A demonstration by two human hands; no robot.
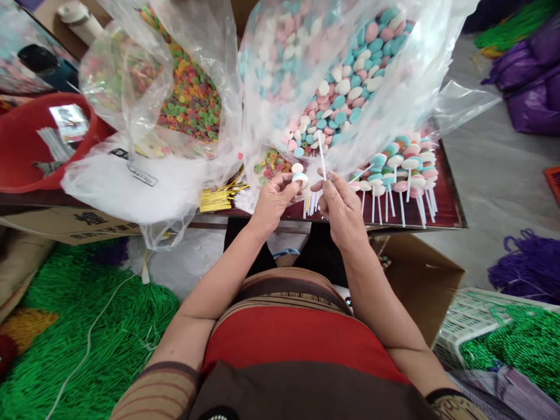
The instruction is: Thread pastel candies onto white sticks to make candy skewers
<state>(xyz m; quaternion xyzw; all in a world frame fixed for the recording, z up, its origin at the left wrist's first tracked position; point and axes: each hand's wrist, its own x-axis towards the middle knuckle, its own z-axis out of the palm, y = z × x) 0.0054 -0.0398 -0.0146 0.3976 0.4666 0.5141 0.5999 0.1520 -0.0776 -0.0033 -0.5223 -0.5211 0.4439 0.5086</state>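
Between the thumb and fingers of my left hand (pixel 276 197) is a small stack of round candies (pixel 300 178), white with a blue layer. A pale pink candy (pixel 297 168) shows just above it. My right hand (pixel 342 203) pinches a white stick (pixel 322 153), which points up and away from me. The two hands are a short gap apart over the table's front edge. Loose white sticks (pixel 311 203) lie beneath and between them. To the right, stacked candies on sticks (pixel 410 164) are piled with their sticks toward me.
Behind my hands lies a big clear bag of pink, blue and white candies (pixel 339 105). Ring-shaped candies (pixel 190 96) fill another bag at the left. Yellow ties (pixel 216 198) and a red basin (pixel 26 140) are on the left; a cardboard box (pixel 420 280) stands below right.
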